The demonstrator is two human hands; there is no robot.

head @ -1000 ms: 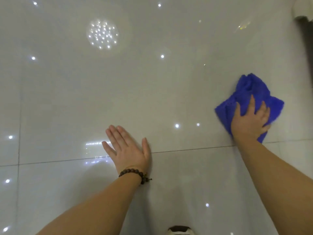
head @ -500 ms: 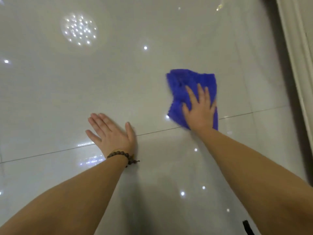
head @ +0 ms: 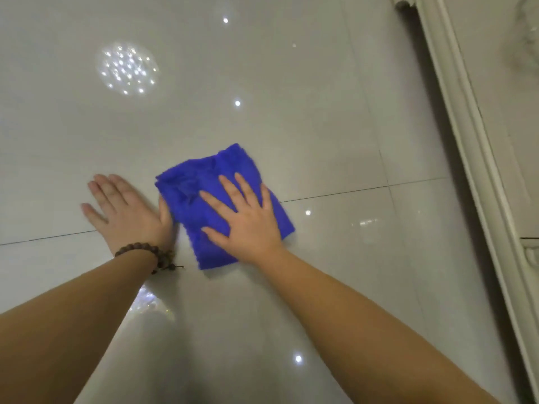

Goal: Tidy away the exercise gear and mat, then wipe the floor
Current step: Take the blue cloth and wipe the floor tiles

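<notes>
Under my right hand (head: 250,225) the fingers (head: 230,189) lie straight and spread, released, pressing a blue cloth (head: 192,208) flat on the glossy tiled floor (head: 291,126). My left hand (head: 128,211) rests flat on the tile just beside it, fingers released, thumb touching the cloth's edge; beaded bracelet (head: 145,249) on that wrist. White moulded trim (head: 472,170) runs along the right.

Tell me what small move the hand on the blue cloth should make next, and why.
Probably sweep the blue cloth back toward the wall trim. The right hand presses it flat on the tiled floor, and its edge already meets the thumb of the left hand, which rests flat there, blocking further travel that way.
</notes>
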